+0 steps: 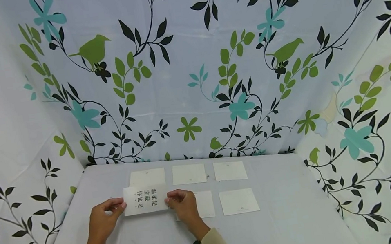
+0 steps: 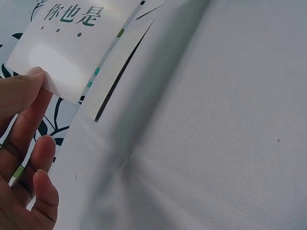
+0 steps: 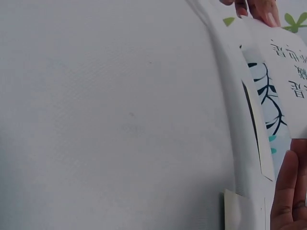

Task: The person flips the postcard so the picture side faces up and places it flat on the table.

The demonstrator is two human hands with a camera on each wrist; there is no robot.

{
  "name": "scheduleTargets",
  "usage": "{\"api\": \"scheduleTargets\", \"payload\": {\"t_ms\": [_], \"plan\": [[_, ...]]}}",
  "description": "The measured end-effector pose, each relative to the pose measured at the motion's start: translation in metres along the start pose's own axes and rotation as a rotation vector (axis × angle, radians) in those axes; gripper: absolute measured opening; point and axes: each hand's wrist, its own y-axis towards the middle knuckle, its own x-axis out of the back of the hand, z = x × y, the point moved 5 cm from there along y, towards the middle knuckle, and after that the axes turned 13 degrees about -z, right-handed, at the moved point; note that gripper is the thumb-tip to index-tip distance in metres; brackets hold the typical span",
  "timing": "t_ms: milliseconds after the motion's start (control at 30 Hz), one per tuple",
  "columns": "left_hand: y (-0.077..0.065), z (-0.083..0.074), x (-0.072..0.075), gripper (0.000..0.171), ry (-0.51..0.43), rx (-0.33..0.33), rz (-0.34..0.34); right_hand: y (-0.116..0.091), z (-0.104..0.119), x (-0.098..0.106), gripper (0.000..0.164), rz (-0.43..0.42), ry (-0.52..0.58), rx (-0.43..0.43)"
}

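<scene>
A white card (image 1: 138, 208) with dark Chinese characters is held up over the table by both hands. My left hand (image 1: 102, 221) pinches its left edge between thumb and finger, the other fingers loosely bent, as the left wrist view shows on the same card (image 2: 57, 52). At the opposite edge my right hand (image 1: 185, 208) pinches the card. In the right wrist view the card (image 3: 288, 72) spans from the left hand (image 3: 263, 10) at the top to the right hand's fingers (image 3: 286, 187) below.
Pale cards lie on the white table (image 1: 285, 209): a back row with a left card (image 1: 147, 177), a middle card (image 1: 189, 174) and a right card (image 1: 230, 171). Nearer lie a card (image 1: 205, 204) partly behind the right hand and another card (image 1: 239, 202). Patterned cloth (image 1: 182, 78) hangs behind.
</scene>
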Motion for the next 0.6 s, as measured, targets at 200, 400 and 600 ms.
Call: {"api": "scheduleTargets", "payload": {"t_ms": [200, 400, 600], "plan": [[0.0, 0.003, -0.003, 0.03, 0.008, -0.022, -0.089, -0.003, -0.001, 0.0, 0.025, -0.059, 0.031, 0.01], [0.0, 0.01, -0.008, 0.024, 0.047, -0.025, -0.125, -0.005, -0.004, -0.002, 0.026, -0.126, -0.06, 0.058], [-0.003, 0.015, -0.01, 0.021, 0.095, -0.056, -0.125, -0.01, -0.003, -0.007, 0.023, -0.16, -0.184, 0.123]]}}
